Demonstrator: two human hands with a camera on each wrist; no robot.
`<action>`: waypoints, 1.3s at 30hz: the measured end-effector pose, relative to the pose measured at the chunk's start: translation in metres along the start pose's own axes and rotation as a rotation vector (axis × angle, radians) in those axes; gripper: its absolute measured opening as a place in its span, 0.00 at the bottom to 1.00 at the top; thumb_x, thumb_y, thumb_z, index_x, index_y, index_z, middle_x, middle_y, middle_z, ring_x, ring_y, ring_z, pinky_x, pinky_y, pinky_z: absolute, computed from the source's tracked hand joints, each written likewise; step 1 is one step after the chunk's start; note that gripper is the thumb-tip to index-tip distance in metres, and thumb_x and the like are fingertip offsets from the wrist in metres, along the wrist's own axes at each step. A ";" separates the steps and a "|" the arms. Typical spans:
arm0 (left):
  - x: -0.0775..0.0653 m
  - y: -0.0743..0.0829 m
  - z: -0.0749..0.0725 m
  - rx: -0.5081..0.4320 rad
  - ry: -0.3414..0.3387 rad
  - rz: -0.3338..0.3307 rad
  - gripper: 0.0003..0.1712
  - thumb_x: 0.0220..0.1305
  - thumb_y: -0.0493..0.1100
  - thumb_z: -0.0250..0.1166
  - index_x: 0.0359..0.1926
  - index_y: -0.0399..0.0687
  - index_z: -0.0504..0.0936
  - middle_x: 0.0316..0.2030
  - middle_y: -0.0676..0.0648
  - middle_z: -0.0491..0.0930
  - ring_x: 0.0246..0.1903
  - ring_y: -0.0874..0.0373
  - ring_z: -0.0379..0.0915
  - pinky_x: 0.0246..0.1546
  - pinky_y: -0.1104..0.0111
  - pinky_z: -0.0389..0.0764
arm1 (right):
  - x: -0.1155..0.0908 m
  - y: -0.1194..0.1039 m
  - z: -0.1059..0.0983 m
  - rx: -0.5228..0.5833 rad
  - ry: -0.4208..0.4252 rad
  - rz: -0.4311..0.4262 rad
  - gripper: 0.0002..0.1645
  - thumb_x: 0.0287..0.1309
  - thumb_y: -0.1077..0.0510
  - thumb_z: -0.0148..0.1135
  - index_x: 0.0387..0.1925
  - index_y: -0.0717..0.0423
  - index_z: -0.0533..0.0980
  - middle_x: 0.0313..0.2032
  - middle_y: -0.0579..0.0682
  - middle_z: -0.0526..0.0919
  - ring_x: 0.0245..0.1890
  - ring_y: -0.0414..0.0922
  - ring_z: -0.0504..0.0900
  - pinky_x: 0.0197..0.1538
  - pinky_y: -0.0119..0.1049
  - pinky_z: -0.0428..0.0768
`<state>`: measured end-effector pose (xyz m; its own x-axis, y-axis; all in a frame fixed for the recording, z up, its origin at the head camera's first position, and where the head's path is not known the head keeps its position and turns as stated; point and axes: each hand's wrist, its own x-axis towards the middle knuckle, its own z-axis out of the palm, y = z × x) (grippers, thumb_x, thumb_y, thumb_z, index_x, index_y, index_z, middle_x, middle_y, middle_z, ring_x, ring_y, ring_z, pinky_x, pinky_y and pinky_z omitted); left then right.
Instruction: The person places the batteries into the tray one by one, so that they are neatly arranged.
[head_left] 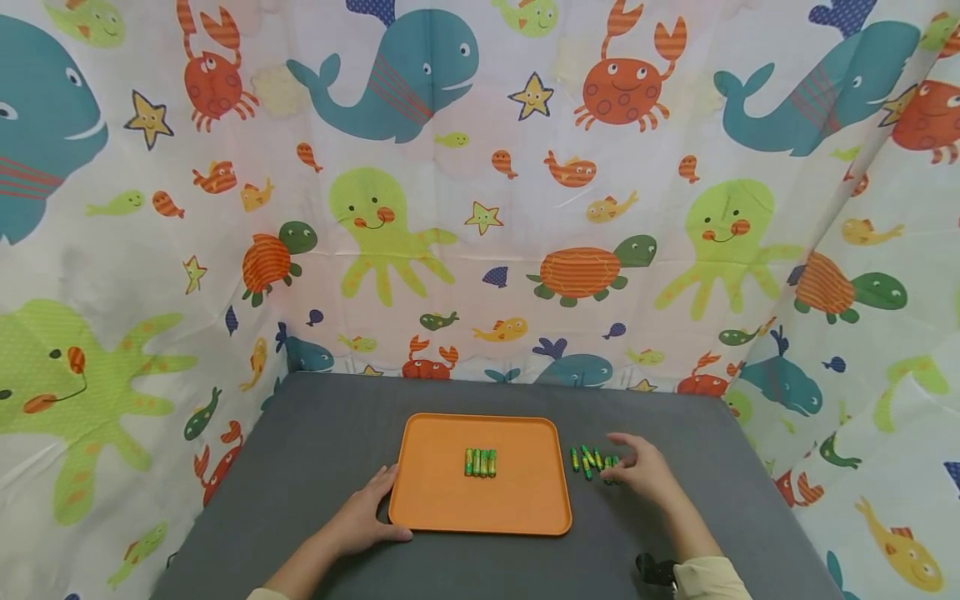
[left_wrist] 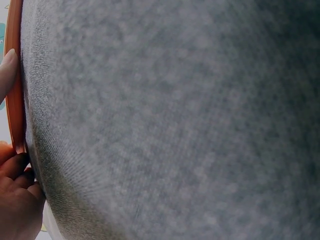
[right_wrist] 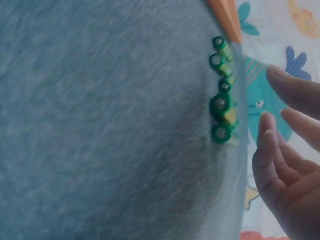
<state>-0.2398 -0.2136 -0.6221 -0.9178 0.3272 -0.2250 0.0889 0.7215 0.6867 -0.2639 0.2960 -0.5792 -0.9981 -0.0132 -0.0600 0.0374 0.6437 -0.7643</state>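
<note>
An orange tray (head_left: 480,520) lies on the grey table, and several green-and-yellow batteries (head_left: 480,462) stand in a neat side-by-side row on it. My left hand (head_left: 363,517) holds the tray's near left corner, fingers along the left rim and thumb at the front edge. In the left wrist view its curled fingers (left_wrist: 24,175) meet the orange rim (left_wrist: 16,110). To the right of the tray, more batteries (head_left: 587,460) lie loosely scattered. Over the right side of this group hovers my right hand (head_left: 643,471), its thumb and fingers apart. The right wrist view shows the loose batteries (right_wrist: 221,104) beside the fingers, with nothing between them.
The grey table (head_left: 330,417) extends around the tray. A curtain (head_left: 480,183) printed with sea animals encloses the back and both sides. A black object (head_left: 655,570) sits by the right sleeve.
</note>
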 end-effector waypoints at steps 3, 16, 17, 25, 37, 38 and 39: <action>-0.001 0.001 0.000 0.000 0.008 0.000 0.72 0.41 0.69 0.79 0.80 0.48 0.53 0.78 0.39 0.53 0.77 0.36 0.48 0.66 0.34 0.59 | 0.000 0.007 -0.001 -0.016 -0.013 0.017 0.43 0.50 0.64 0.77 0.67 0.63 0.70 0.59 0.66 0.78 0.30 0.42 0.84 0.34 0.39 0.78; 0.000 0.000 0.002 0.007 0.002 -0.014 0.72 0.41 0.70 0.79 0.80 0.49 0.53 0.78 0.39 0.53 0.76 0.36 0.49 0.65 0.33 0.59 | 0.000 0.029 0.001 -0.076 0.004 0.048 0.43 0.42 0.68 0.78 0.64 0.64 0.74 0.45 0.61 0.82 0.26 0.44 0.75 0.28 0.38 0.72; -0.001 0.001 0.002 0.004 0.000 -0.016 0.72 0.41 0.70 0.79 0.80 0.49 0.53 0.78 0.39 0.52 0.76 0.36 0.49 0.66 0.33 0.59 | 0.000 0.030 0.001 -0.081 0.002 0.049 0.43 0.42 0.68 0.78 0.64 0.64 0.74 0.41 0.59 0.82 0.25 0.44 0.74 0.28 0.38 0.72; -0.003 0.002 0.000 -0.002 0.004 -0.005 0.71 0.43 0.69 0.79 0.81 0.49 0.52 0.79 0.39 0.51 0.77 0.36 0.48 0.65 0.33 0.58 | -0.003 0.034 0.000 -0.090 -0.001 0.059 0.39 0.47 0.70 0.73 0.63 0.68 0.74 0.25 0.50 0.83 0.23 0.42 0.77 0.28 0.36 0.72; -0.001 0.000 0.000 -0.005 0.006 -0.002 0.71 0.42 0.68 0.79 0.80 0.49 0.52 0.78 0.38 0.52 0.76 0.35 0.49 0.66 0.34 0.59 | -0.005 0.031 0.002 -0.130 0.016 0.069 0.39 0.47 0.64 0.78 0.62 0.69 0.74 0.22 0.48 0.84 0.20 0.42 0.75 0.25 0.37 0.70; -0.001 0.000 0.000 -0.003 0.004 -0.002 0.71 0.42 0.68 0.79 0.80 0.49 0.52 0.79 0.38 0.51 0.77 0.36 0.48 0.66 0.34 0.59 | -0.005 0.031 0.002 -0.131 0.019 0.072 0.39 0.47 0.64 0.77 0.62 0.69 0.74 0.23 0.48 0.84 0.20 0.42 0.75 0.25 0.37 0.70; 0.000 0.000 0.000 -0.002 0.003 -0.002 0.72 0.42 0.68 0.79 0.80 0.49 0.52 0.79 0.38 0.51 0.77 0.36 0.48 0.67 0.35 0.59 | -0.004 0.032 0.003 -0.133 0.023 0.079 0.39 0.48 0.64 0.77 0.62 0.69 0.74 0.23 0.48 0.84 0.20 0.41 0.75 0.25 0.36 0.70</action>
<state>-0.2395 -0.2139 -0.6216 -0.9190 0.3244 -0.2241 0.0866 0.7206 0.6879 -0.2582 0.3144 -0.6049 -0.9932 0.0580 -0.1006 0.1106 0.7379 -0.6657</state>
